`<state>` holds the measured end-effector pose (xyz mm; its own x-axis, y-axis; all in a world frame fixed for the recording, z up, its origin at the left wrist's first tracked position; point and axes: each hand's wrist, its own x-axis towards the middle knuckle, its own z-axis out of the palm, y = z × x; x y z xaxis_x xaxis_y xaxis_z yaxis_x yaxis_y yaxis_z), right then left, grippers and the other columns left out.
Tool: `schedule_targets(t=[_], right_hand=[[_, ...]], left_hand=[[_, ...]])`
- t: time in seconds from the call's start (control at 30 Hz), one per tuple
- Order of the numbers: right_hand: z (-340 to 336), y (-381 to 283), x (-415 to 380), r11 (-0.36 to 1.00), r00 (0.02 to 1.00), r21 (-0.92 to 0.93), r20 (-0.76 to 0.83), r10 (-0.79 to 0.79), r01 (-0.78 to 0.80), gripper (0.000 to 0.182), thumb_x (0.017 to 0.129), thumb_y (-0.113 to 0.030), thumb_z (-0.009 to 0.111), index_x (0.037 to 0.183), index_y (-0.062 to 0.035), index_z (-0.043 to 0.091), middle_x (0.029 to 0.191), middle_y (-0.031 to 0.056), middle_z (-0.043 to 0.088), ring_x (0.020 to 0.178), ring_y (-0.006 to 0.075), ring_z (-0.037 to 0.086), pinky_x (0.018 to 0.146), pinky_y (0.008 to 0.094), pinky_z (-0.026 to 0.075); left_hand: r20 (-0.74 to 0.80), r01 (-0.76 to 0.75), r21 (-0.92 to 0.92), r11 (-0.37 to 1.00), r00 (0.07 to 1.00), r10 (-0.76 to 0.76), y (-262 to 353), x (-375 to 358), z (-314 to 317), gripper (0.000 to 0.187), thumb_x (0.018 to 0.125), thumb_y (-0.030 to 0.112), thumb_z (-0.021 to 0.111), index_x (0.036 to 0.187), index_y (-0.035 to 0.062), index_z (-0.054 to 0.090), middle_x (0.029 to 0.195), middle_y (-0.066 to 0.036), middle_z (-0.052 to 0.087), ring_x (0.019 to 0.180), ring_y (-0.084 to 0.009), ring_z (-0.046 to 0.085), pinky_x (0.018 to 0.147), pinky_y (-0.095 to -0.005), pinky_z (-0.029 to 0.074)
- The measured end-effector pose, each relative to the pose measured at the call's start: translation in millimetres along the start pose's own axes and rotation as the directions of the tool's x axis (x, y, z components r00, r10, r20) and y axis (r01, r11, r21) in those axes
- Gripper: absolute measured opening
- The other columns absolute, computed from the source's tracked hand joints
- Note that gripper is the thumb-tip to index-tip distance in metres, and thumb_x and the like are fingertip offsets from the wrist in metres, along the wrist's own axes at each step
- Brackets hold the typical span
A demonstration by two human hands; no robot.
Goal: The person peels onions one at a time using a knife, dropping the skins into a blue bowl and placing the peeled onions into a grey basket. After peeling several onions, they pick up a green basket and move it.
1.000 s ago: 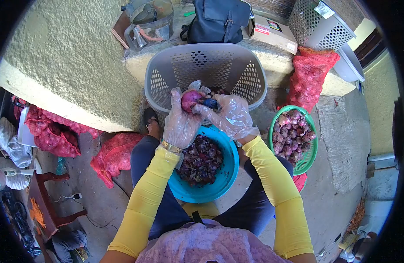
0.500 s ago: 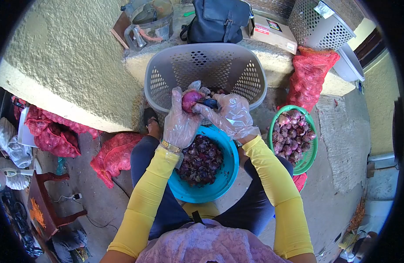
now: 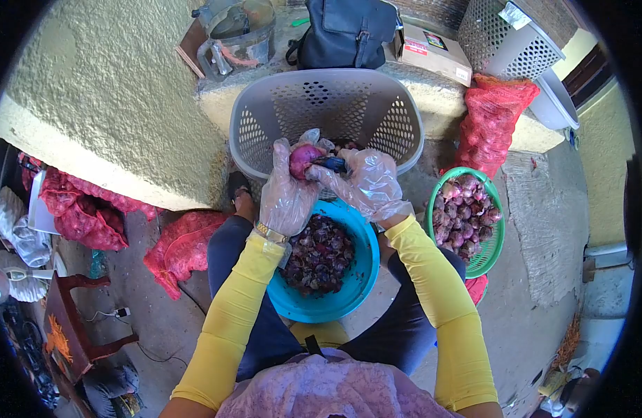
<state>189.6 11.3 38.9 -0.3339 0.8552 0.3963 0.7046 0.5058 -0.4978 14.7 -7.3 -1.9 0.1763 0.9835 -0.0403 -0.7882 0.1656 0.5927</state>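
Observation:
In a clear plastic glove, my left hand (image 3: 286, 195) is closed around a peeled purple-red onion (image 3: 304, 160). My right hand (image 3: 368, 182), gloved the same way, grips what looks like a small knife with a dark handle (image 3: 332, 164), pressed up to the onion's right side. Its blade is hidden. Both hands are over the near rim of a grey perforated basket (image 3: 321, 80), which has some onions at its bottom. Below them, a blue basin (image 3: 366, 268) between my legs contains dark onions and loose skins.
To the right is a green basket (image 3: 500, 240) of onions, with a red mesh sack (image 3: 491, 125) behind it. More red sacks (image 3: 185, 244) lie at the left, near a small wooden stool (image 3: 77, 320). A black bag (image 3: 349, 35) and a cardboard box (image 3: 432, 52) rest on the ledge.

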Motion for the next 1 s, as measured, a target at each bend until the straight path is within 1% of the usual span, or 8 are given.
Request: schedule_targets(t=[0.1, 0.2, 0.27, 0.4, 0.6, 0.8, 0.9, 1.0], right_hand=[[-1, -1, 0, 1.0, 0.999, -0.015, 0.031, 0.012, -0.012, 0.061, 0.087, -0.068, 0.071, 0.082, -0.0084, 0.079, 0.068, 0.0177, 0.07, 0.067, 0.0364, 0.072, 0.065, 0.0478, 0.057], [2, 4, 0, 1.0, 0.998, -0.027, 0.053, 0.014, -0.012, 0.058, 0.089, -0.067, 0.07, 0.086, -0.0092, 0.081, 0.069, 0.0176, 0.071, 0.068, 0.0364, 0.072, 0.067, 0.0482, 0.057], [3, 5, 0, 0.999, 0.994, 0.003, 0.101, 0.038, -0.039, 0.058, 0.09, -0.065, 0.07, 0.087, -0.0086, 0.082, 0.07, 0.0179, 0.071, 0.069, 0.0372, 0.072, 0.069, 0.0483, 0.057], [3, 4, -1, 0.999, 0.995, -0.035, 0.099, 0.026, -0.023, 0.059, 0.091, -0.066, 0.068, 0.09, -0.0091, 0.082, 0.072, 0.0189, 0.072, 0.07, 0.0383, 0.072, 0.07, 0.0487, 0.058], [-5, -2, 0, 1.0, 0.982, -0.021, 0.185, 0.027, -0.023, 0.057, 0.09, -0.067, 0.068, 0.096, -0.0114, 0.084, 0.075, 0.0197, 0.073, 0.072, 0.0382, 0.073, 0.071, 0.0491, 0.058], [-1, 1, -1, 1.0, 0.992, 0.014, 0.125, 0.018, -0.02, 0.06, 0.087, -0.066, 0.072, 0.101, -0.0084, 0.082, 0.073, 0.0192, 0.072, 0.073, 0.0396, 0.073, 0.07, 0.0494, 0.058], [-3, 2, 0, 0.999, 1.0, 0.037, 0.012, -0.025, 0.024, 0.062, 0.085, -0.066, 0.074, 0.099, -0.0058, 0.08, 0.071, 0.0182, 0.071, 0.072, 0.0406, 0.072, 0.071, 0.0497, 0.058], [-9, 4, 2, 0.977, 0.968, 0.105, 0.191, 0.161, -0.183, 0.049, 0.094, -0.049, 0.073, 0.109, -0.0023, 0.075, 0.085, 0.0215, 0.073, 0.076, 0.0401, 0.072, 0.071, 0.0502, 0.057]], left_hand=[[0.009, -0.012, 0.098, 0.995, 1.0, 0.011, 1, 0, 1, 0.066, 0.113, 0.057, 0.032, 0.14, 0.0, 0.052, 0.128, -0.015, 0.062, 0.121, -0.0248, 0.06, 0.108, -0.04, 0.051], [0.015, -0.102, 0.366, 0.925, 0.994, 0.104, 4, -3, 8, 0.066, 0.113, 0.057, 0.032, 0.139, 0.0003, 0.052, 0.127, -0.015, 0.063, 0.12, -0.0248, 0.06, 0.109, -0.0405, 0.051], [-0.028, -0.048, 0.157, 0.986, 0.998, 0.053, 5, -2, 11, 0.067, 0.112, 0.059, 0.035, 0.141, 0.0007, 0.052, 0.128, -0.014, 0.063, 0.119, -0.0249, 0.061, 0.109, -0.0407, 0.051], [0.017, -0.074, 0.215, 0.974, 0.997, 0.072, 4, -3, 6, 0.07, 0.11, 0.061, 0.037, 0.143, 0.0008, 0.051, 0.127, -0.015, 0.063, 0.119, -0.0256, 0.061, 0.108, -0.0407, 0.051], [-0.035, -0.015, 0.053, 0.998, 0.999, 0.017, 1, 0, 2, 0.073, 0.109, 0.063, 0.038, 0.145, 0.0006, 0.051, 0.127, -0.016, 0.062, 0.118, -0.0265, 0.062, 0.106, -0.0406, 0.053], [-0.061, 0.0, 0.041, 0.999, 0.998, 0.003, 2, 1, -4, 0.072, 0.11, 0.062, 0.038, 0.146, 0.0012, 0.05, 0.129, -0.016, 0.062, 0.116, -0.0272, 0.062, 0.104, -0.0409, 0.054], [0.053, 0.067, -0.187, 0.98, 0.997, -0.058, 3, 4, -10, 0.069, 0.111, 0.055, 0.044, 0.155, 0.0032, 0.042, 0.135, -0.019, 0.061, 0.124, -0.0312, 0.061, 0.107, -0.0464, 0.053], [-0.007, 0.063, -0.24, 0.969, 0.998, -0.066, 7, 3, 1, 0.065, 0.111, 0.052, 0.046, 0.154, 0.0038, 0.044, 0.134, -0.019, 0.061, 0.124, -0.0317, 0.061, 0.106, -0.0476, 0.053]])
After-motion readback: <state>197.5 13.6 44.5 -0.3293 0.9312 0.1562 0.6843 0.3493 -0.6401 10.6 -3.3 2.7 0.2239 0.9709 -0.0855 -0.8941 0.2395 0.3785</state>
